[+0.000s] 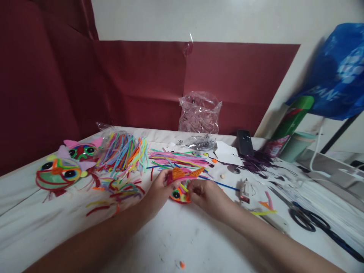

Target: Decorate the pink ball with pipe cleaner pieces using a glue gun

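My left hand (pixel 158 190) and my right hand (pixel 205 196) meet over the middle of the white table (pixel 176 242). Between them they hold a small pipe-cleaner cat face (pixel 182 185), pink with orange ears and a dark eye. The fingers of both hands are closed on it, the left at its left edge and the right at its lower right. Just behind it lies a spread of coloured pipe cleaners (pixel 178 159).
Two finished cat faces (pixel 59 172) lie at the left beside a bundle of pipe cleaners (pixel 123 151). A glue gun (pixel 247 189) and scissors (pixel 305 216) lie at the right. A clear plastic bag (pixel 200 112), a phone (pixel 244 142) and a blue bag (pixel 338 72) stand further back.
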A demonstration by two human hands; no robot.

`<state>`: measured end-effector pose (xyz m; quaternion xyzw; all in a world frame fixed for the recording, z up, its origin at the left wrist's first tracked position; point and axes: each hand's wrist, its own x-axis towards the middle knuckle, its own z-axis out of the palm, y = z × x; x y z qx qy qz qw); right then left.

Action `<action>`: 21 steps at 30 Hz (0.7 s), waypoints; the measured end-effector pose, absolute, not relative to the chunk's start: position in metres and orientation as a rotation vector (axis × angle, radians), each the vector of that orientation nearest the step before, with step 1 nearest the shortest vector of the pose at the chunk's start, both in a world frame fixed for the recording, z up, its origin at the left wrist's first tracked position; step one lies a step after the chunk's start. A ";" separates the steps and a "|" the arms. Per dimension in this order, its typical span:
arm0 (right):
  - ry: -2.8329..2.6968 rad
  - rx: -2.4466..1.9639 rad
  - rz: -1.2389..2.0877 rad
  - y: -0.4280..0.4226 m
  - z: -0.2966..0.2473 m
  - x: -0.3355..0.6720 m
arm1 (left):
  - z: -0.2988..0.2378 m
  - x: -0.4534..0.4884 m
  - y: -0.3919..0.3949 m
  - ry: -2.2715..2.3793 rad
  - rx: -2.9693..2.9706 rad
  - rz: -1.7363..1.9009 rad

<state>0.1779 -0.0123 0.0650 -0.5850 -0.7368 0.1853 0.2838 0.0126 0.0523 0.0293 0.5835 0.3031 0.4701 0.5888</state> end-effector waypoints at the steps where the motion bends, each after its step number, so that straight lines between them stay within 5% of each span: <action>1: -1.984 -1.575 0.483 -0.012 0.065 0.178 | 0.028 0.014 0.052 0.704 1.360 1.105; 16: -2.316 -1.329 -0.168 -0.022 0.065 0.184 | 0.026 0.020 0.046 0.693 1.260 1.087; 21: -2.374 -1.353 -0.163 -0.020 0.070 0.187 | 0.028 0.021 0.043 0.724 1.284 1.110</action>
